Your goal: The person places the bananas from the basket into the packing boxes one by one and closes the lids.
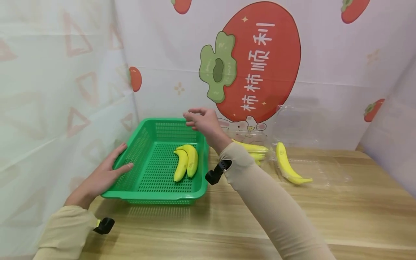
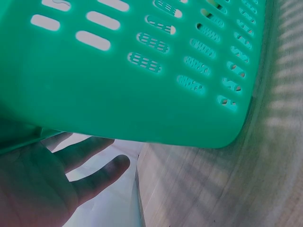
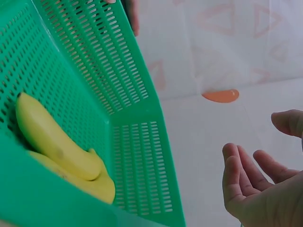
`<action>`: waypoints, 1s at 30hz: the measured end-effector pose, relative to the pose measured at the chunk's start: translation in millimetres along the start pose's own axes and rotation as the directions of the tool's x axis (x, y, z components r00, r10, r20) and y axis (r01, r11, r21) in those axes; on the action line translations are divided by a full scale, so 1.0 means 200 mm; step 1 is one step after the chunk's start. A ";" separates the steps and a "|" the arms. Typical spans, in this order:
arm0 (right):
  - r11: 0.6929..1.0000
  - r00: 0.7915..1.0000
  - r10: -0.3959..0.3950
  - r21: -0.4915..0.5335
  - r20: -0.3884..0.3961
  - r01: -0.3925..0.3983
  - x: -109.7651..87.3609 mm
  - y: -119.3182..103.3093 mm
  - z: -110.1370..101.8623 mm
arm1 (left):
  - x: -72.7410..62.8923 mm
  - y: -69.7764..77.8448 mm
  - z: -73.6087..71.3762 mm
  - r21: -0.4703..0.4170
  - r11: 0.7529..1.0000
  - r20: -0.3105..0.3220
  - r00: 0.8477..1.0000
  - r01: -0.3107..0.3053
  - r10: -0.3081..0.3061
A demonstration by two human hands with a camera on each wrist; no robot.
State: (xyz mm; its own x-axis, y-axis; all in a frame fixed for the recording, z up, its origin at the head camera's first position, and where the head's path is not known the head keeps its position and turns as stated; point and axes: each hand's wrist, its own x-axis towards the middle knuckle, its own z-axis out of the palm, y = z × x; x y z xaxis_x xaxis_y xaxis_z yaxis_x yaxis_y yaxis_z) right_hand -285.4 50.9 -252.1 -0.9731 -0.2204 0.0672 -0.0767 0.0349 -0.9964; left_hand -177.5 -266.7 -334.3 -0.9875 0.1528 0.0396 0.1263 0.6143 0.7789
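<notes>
The green plastic basket (image 1: pixel 156 196) stands at the left of the table, with two yellow bananas (image 1: pixel 186 162) side by side on its slotted floor. My left hand (image 1: pixel 104 175) holds its left rim, thumb over the inside and fingers outside. Seen from the left wrist, the fingers (image 2: pixel 102 177) stretch past the basket's edge. My right hand (image 1: pixel 205 122) hangs over the basket's back right corner, fingers loosely bent and nothing in them. The right wrist view shows this hand (image 3: pixel 265 189) apart from the basket wall (image 3: pixel 142 165).
Right of the basket, more yellow bananas (image 1: pixel 260 148) lie partly behind my right forearm with clear plastic around them. Farther right, a single banana (image 1: pixel 289 168) rests at an open clear plastic box (image 1: pixel 315 171). A printed cloth (image 1: pixel 328 61) hangs behind the wooden table (image 1: pixel 367 216).
</notes>
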 end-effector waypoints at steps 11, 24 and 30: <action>0.999 0.999 0.048 -0.010 0.013 -0.048 0.05 0.08 0.10 | 0.00 0.00 0.00 0.014 1.000 -0.003 1.000 0.012 -0.012; 0.992 0.991 0.125 -0.036 0.047 -0.124 0.09 0.17 0.11 | 0.02 0.01 0.00 -0.003 1.000 -0.009 1.000 0.006 -0.006; 0.993 0.995 0.091 -0.079 0.048 -0.088 0.10 0.17 0.13 | 0.01 0.01 0.00 -0.008 1.000 -0.013 1.000 0.011 -0.011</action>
State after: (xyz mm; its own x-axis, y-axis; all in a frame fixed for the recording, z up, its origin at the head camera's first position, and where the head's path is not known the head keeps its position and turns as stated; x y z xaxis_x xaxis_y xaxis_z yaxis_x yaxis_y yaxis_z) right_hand -302.5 21.6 -286.2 -0.9644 -0.2630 -0.0268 -0.0082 0.1311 -0.9913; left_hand -179.6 -264.8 -333.7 -0.9899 0.1362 0.0394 0.1151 0.6097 0.7842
